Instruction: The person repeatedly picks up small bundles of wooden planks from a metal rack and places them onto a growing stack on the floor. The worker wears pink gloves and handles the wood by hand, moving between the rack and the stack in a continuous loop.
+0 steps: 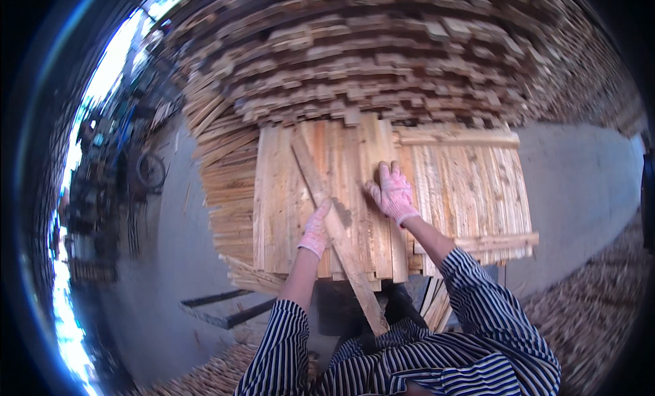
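Observation:
My left hand (315, 231), in a pinkish knitted glove, is closed around a long narrow wooden slat (351, 266). The slat lies slantwise over a layer of boards (273, 191), its near end reaching back toward my striped shirt. To the right of it, my right hand (394, 192), gloved alike, rests on the boards with its fingers apart and nothing visible in them. These boards lie side by side, pointing away from me. Two crosswise battens, a far one (464, 137) and a near one (498, 242), edge the right part of the layer.
A tall stack of timber (382, 68) rises right behind the boards. More slats (232, 184) are piled along the left side. A dark metal frame (228, 319) juts out at the lower left, above the grey floor (181, 232). Beyond it stands a wheel (151, 170).

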The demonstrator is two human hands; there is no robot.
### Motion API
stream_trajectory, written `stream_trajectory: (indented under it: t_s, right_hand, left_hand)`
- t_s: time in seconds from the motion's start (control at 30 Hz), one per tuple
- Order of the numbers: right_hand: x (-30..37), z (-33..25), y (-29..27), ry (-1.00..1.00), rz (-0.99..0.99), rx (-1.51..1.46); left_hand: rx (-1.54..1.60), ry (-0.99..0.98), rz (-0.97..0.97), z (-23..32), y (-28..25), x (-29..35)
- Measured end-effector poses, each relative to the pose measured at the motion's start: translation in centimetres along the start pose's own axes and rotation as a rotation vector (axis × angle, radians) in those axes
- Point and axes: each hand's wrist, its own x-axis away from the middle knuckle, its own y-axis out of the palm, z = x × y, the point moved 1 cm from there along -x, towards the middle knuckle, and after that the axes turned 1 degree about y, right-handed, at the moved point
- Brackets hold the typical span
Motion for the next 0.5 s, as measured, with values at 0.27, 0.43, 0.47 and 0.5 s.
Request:
stream_trajectory:
  t_s: [0.27, 0.43, 0.47, 0.5]
  right_hand:
    - [5.7, -10.5, -0.8, -0.539, -0.594, -0.082]
    - [-3.5, -10.1, 3.4, -0.795, -0.313, -0.111]
    - [-5.7, -10.2, 4.2, -0.776, -0.333, -0.084]
    - [-8.2, -10.4, 4.5, -0.569, -0.463, -0.184]
  left_hand:
    - [0.44, 0.225, 0.049, 3.4, -2.5, 0.5]
    - [0.377, 0.329, 0.145, 6.0, -3.0, 2.0]
    - [0.258, 0.316, 0.203, 6.3, -3.4, 3.5]
    - [0.135, 0.296, 0.255, 6.9, -3.5, 5.2]
